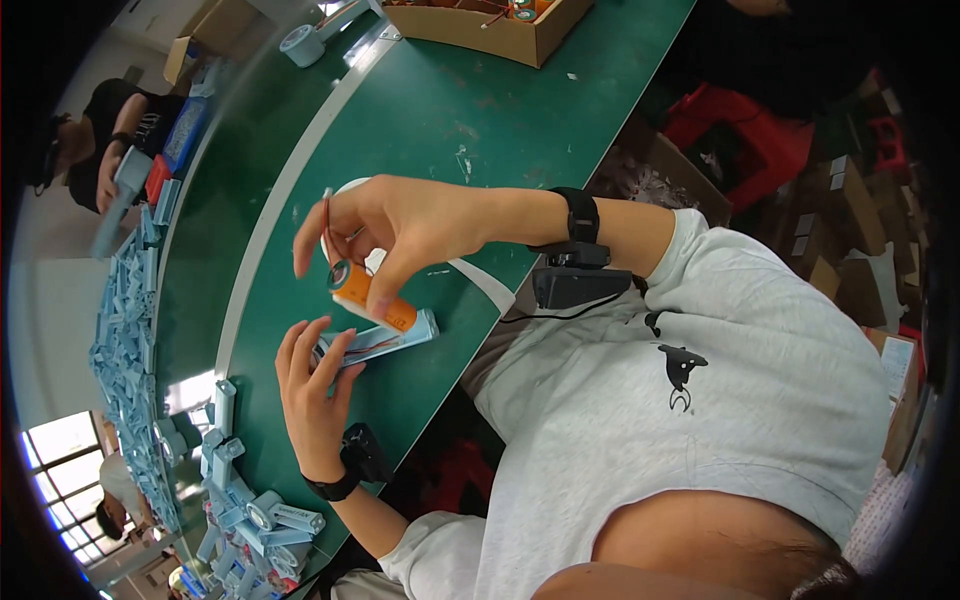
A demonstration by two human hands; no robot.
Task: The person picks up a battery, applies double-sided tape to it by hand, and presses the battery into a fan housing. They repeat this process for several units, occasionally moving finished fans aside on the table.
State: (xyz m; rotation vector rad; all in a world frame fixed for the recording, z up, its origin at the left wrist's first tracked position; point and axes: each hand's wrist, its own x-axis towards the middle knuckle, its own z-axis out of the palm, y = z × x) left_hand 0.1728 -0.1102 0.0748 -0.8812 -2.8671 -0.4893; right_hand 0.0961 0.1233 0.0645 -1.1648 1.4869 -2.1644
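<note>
My right hand (410,225) is pinched round an orange cylindrical battery (398,314), with the thumb along its side. A thin reddish wire (327,215) runs up from the battery by the fingers. The battery is tilted just over a long light-blue plastic casing (388,340); whether the two touch I cannot tell. My left hand (318,390) grips the far end of the casing between thumb and fingers. Thin wires show inside the open casing. A white rounded thing (350,186) behind my right hand is mostly hidden.
Many light-blue casings lie heaped along the left (125,350) and at the near left corner of the green table (400,130). A cardboard box (490,30) with orange batteries stands at the far edge. Across the table, a co-worker (120,140) handles a light-blue part.
</note>
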